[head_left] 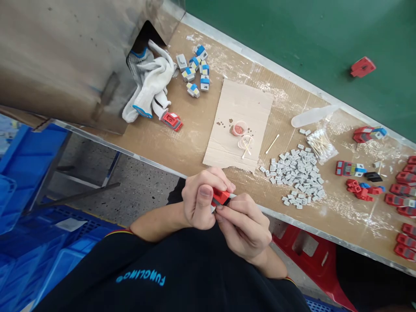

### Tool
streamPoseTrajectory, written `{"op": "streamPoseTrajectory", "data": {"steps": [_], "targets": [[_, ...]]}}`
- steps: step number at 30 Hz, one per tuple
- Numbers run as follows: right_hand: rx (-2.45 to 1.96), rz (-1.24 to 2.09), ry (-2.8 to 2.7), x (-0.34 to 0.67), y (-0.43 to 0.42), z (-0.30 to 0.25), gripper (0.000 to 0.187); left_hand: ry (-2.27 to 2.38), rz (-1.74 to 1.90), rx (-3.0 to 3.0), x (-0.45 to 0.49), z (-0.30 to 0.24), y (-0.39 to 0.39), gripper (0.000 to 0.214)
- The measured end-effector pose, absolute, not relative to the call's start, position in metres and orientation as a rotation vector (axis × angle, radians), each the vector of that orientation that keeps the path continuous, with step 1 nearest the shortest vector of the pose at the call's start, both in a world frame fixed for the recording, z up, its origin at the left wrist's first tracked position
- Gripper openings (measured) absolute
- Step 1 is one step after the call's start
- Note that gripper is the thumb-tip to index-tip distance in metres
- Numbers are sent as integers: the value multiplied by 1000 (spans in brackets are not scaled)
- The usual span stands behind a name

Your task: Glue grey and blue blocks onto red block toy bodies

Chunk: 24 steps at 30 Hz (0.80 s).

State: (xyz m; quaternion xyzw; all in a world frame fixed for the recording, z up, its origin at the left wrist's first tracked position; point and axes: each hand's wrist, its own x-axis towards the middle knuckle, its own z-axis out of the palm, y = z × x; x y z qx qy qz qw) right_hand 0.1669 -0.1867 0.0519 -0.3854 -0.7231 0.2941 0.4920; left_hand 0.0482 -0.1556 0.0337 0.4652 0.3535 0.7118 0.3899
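Close to my body, at the table's near edge, both hands are closed round one small red plastic part (221, 197). My left hand (203, 199) wraps it from the left with the thumb on top. From the right, my right hand (245, 227) pinches its end with the fingertips. Most of the part is hidden by my fingers. Just beyond my hands lie a torn cardboard sheet (240, 108) with small rings (239, 129) on it and a heap of small grey pieces (297, 173).
Cotton swabs in a clear bag (321, 145) lie past the grey heap. Red assembled parts (403, 190) line the right side. Blue-and-grey parts (195, 71) and white gloves (151, 84) lie at the left by a metal housing (65, 56). Blue crates (29, 173) stand below left, a red stool (312, 255) below right.
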Motion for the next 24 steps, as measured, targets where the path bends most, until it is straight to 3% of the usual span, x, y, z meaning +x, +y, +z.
{"op": "streamPoseTrajectory", "data": {"steps": [12, 24], "targets": [[-952, 828, -1700, 164, -188, 55, 16, 1019, 1912, 1379, 50, 32, -157, 34], [-963, 713, -1669, 164, -188, 46, 22, 1042, 1926, 1336, 53, 29, -155, 34]]}}
